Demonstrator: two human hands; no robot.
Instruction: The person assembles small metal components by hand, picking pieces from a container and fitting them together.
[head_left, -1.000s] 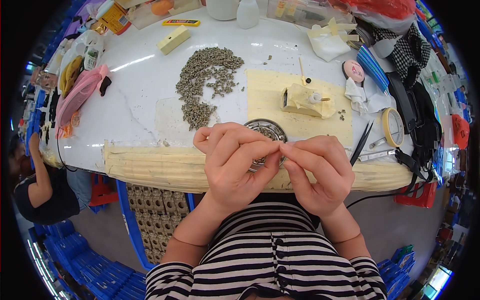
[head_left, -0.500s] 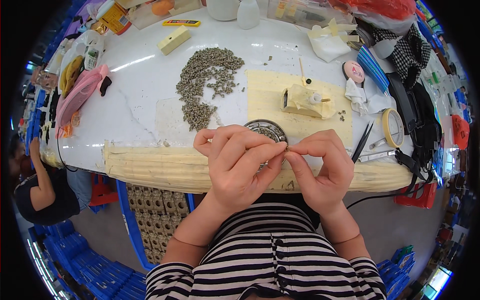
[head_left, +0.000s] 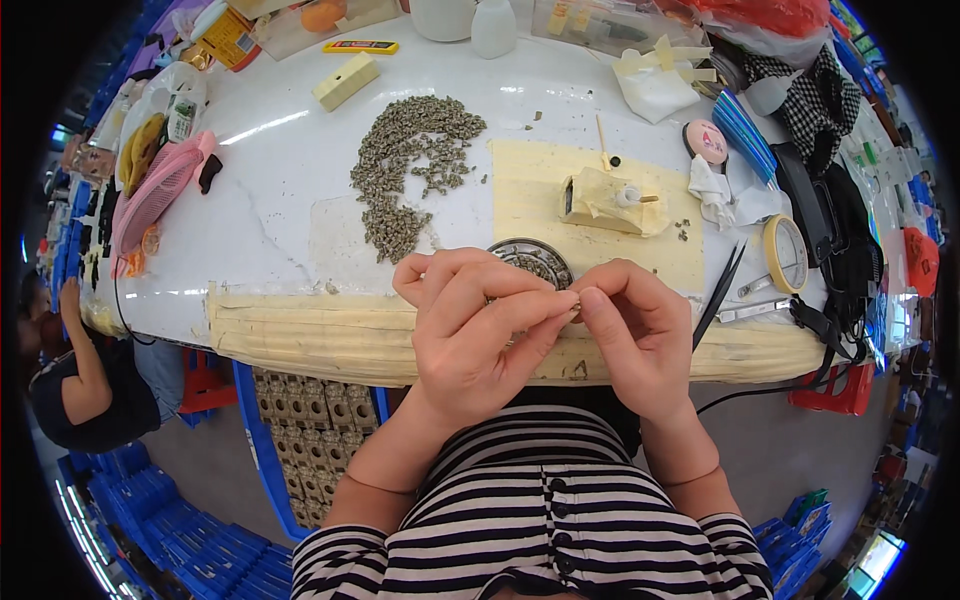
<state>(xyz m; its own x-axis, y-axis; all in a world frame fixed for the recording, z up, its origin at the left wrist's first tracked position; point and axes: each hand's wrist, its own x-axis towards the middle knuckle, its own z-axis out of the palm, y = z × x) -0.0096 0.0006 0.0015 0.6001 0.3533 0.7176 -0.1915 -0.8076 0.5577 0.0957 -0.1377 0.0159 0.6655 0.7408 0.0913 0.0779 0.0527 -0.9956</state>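
Pinching tiny dull-metallic pc [head_left: 576,308] btwn thumb and finger of L hand [head_left: 475,335] and R hand [head_left: 640,335], w/ tips almost touching; too covered to tell shape. Held over cream-taped front edge [head_left: 320,325] of white tabletop [head_left: 265,215], just nearer body than round silver metal dish [head_left: 528,241] w/ small grey bits [head_left: 540,264]. Could slip w/ loose or uneven pinch, poss. landing in dish or off edge. Might knock long black tweezers [head_left: 717,300] w/ wide R swing.

Labelled yellow jar [head_left: 225,36], printed yellow box [head_left: 361,47], marked round pink case [head_left: 705,142]; wording illegible.

Grey floor [head_left: 790,450]; red stools [head_left: 838,392]; bright patch [head_left: 880,562], possibly window.
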